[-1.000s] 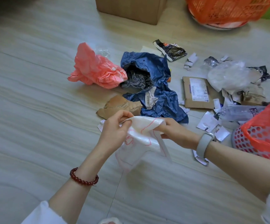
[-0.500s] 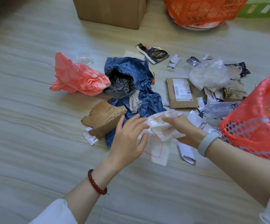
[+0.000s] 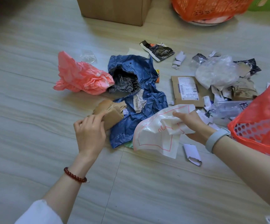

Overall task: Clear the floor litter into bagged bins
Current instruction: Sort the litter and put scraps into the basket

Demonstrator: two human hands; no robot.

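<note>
My right hand (image 3: 190, 125) grips a crumpled white plastic bag with red lines (image 3: 155, 136), held just above the floor. My left hand (image 3: 89, 132) pinches a folded piece of torn brown cardboard (image 3: 110, 113) beside a crumpled blue plastic bag (image 3: 140, 94). At the right edge stands a perforated bin lined with an orange-red bag (image 3: 263, 120). Litter lies spread on the floor: a pink plastic bag (image 3: 80, 76), a flat cardboard mailer with a label (image 3: 186, 91), a clear plastic bag (image 3: 216, 71) and several paper scraps.
A brown cardboard box (image 3: 114, 10) stands at the back. An orange basket (image 3: 208, 7) and part of a green container (image 3: 267, 4) are at the back right. A black foil wrapper (image 3: 158, 50) and a white paper scrap (image 3: 191, 152) lie on the pale plank floor.
My left hand let go of the white bag and moved left onto the brown cardboard. My right hand keeps the white bag and has shifted right toward the lined bin.
</note>
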